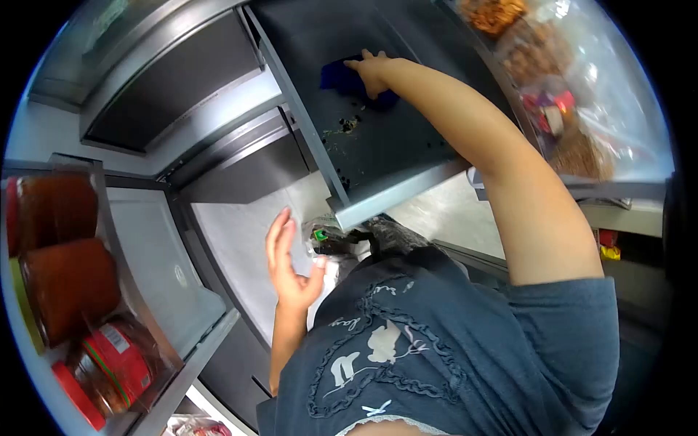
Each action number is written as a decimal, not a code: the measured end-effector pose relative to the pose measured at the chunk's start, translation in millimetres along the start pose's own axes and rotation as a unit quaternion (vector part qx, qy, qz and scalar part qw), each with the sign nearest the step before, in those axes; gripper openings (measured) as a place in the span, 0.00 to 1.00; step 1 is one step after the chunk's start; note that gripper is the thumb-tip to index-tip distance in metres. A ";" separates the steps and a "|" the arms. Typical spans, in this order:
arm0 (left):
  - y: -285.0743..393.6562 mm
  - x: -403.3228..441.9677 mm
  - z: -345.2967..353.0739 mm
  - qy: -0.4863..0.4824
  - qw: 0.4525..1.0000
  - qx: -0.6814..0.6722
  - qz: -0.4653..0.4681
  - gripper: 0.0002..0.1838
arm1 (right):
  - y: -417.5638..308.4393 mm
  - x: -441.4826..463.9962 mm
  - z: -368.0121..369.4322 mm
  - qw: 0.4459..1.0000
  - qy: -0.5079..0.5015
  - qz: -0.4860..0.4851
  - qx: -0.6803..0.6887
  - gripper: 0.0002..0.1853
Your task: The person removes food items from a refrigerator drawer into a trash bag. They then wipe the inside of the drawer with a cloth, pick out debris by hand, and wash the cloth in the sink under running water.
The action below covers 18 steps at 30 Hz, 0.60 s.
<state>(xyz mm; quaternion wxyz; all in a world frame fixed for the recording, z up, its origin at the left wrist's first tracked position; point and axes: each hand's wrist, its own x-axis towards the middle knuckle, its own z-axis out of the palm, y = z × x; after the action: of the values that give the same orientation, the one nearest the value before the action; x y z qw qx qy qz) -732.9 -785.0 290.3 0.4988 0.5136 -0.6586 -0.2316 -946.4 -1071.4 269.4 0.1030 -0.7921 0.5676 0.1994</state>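
Note:
My right hand [372, 73] is on a dark blue cloth [342, 75], pressing it to the floor of a grey pulled-out drawer [392, 163]. The cloth is bunched under the palm and spreads out to both sides of the fingers. Dark crumbs and a pale clump of debris [349, 125] lie on the drawer floor nearer to me, along its left side. My left hand [294, 272] hangs in the air outside the drawer, left of its front corner. Its fingers and thumb are apart, with nothing in them.
Jars [70, 291] of brown and red contents stand in a door rack at left. Bags of dry food [534, 58] fill another drawer at right. A dark closed drawer [174, 80] is at upper left. A clear plastic bag [331, 236] lies on the floor below.

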 end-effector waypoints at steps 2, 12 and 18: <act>18.8 26.6 8.2 -0.061 0.997 0.026 0.050 0.31 | 2.4 22.8 21.2 0.999 -0.024 0.014 -0.040 0.40; -2.5 45.5 31.8 -0.148 0.985 0.080 0.043 0.10 | -46.4 54.5 -2.7 0.972 -0.044 -0.136 0.186 0.25; -15.5 38.0 31.3 -0.148 0.986 0.060 0.053 0.10 | -76.9 5.9 41.0 0.950 -0.164 -0.092 0.248 0.28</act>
<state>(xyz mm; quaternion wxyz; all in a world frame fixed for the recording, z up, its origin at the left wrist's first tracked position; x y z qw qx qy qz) -753.0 -831.7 281.2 0.3752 0.4673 -0.7642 -0.2384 -880.6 -1034.8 225.1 0.4061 -0.7468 0.4989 0.1690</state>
